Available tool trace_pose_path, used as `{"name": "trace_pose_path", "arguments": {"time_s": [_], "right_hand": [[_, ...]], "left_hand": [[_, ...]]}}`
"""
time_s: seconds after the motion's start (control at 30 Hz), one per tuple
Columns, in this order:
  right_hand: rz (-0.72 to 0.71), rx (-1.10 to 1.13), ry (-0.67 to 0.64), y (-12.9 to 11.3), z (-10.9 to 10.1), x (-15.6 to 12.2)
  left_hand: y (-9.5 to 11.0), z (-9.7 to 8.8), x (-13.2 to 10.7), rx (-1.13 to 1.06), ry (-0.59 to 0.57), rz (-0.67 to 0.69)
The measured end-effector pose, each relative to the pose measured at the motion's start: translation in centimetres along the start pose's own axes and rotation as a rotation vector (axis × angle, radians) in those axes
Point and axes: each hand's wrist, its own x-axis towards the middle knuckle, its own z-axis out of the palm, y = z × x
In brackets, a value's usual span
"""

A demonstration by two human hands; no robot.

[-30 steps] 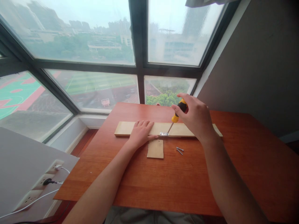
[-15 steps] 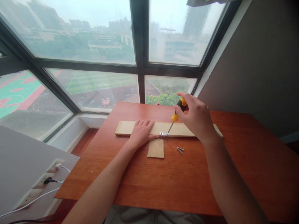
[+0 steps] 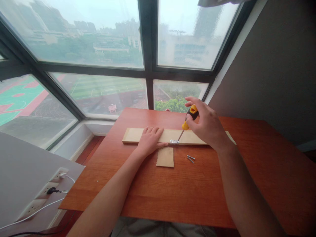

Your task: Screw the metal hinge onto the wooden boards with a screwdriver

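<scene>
A long pale wooden board (image 3: pixel 133 135) lies crosswise on the table. My left hand (image 3: pixel 150 141) rests flat on it with fingers stretched out, its thumb close to a small metal bracket (image 3: pixel 174 142) at the board's near edge. In my right hand (image 3: pixel 206 123) is a screwdriver with a yellow and black handle (image 3: pixel 193 113), held tilted. Its shaft runs down to the right end of the bracket. Whether a screw sits under the tip is too small to tell. A small wooden piece (image 3: pixel 165 158) lies just in front of the board.
Several loose screws (image 3: pixel 191 159) lie on the reddish-brown table (image 3: pixel 158 194), right of the small wooden piece. Windows (image 3: pixel 98 89) stand behind the table. Wall sockets with plugged-in cables (image 3: pixel 50 191) are at the lower left.
My right hand's fingers have shifted around the screwdriver handle, which has turned a little. My left hand and the board stay in place.
</scene>
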Motion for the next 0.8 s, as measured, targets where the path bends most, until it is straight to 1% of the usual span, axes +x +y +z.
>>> {"name": "trace_pose_path", "arguments": {"time_s": [0.07, 0.1, 0.2, 0.27, 0.33, 0.43, 0.5, 0.57, 0.7, 0.8], "right_hand": [[-0.002, 0.052, -0.029, -0.07, -0.14, -0.05], [0.008, 0.029, -0.029, -0.1, -0.17, -0.05], [0.052, -0.136, 0.019, -0.07, -0.13, 0.0], [0.056, -0.179, 0.03, 0.05, -0.08, 0.03], [0.034, -0.129, 0.031, 0.19, -0.05, 0.03], [-0.01, 0.031, 0.024, 0.28, -0.02, -0.01], [-0.033, 0.082, 0.008, 0.19, 0.01, 0.0], [-0.035, 0.031, 0.006, 0.0, 0.04, 0.03], [0.042, -0.213, 0.023, -0.31, 0.05, -0.01], [0.039, -0.267, -0.005, -0.36, 0.07, -0.13]], "left_hand": [[0.02, 0.0, 0.0, 0.0, 0.0, 0.0], [0.03, -0.02, 0.0, 0.0, -0.001, 0.0], [0.09, -0.09, 0.01, 0.002, -0.003, -0.005], [0.1, -0.11, 0.01, 0.003, -0.005, -0.007], [0.09, -0.08, 0.0, 0.004, -0.008, -0.009], [0.04, 0.01, -0.01, 0.003, -0.008, -0.012], [0.03, 0.06, 0.0, 0.001, -0.004, -0.01], [0.04, 0.05, 0.01, -0.002, -0.002, -0.007], [0.09, -0.01, 0.04, -0.005, -0.002, -0.005], [0.1, -0.02, 0.04, -0.004, -0.001, -0.004]]}}
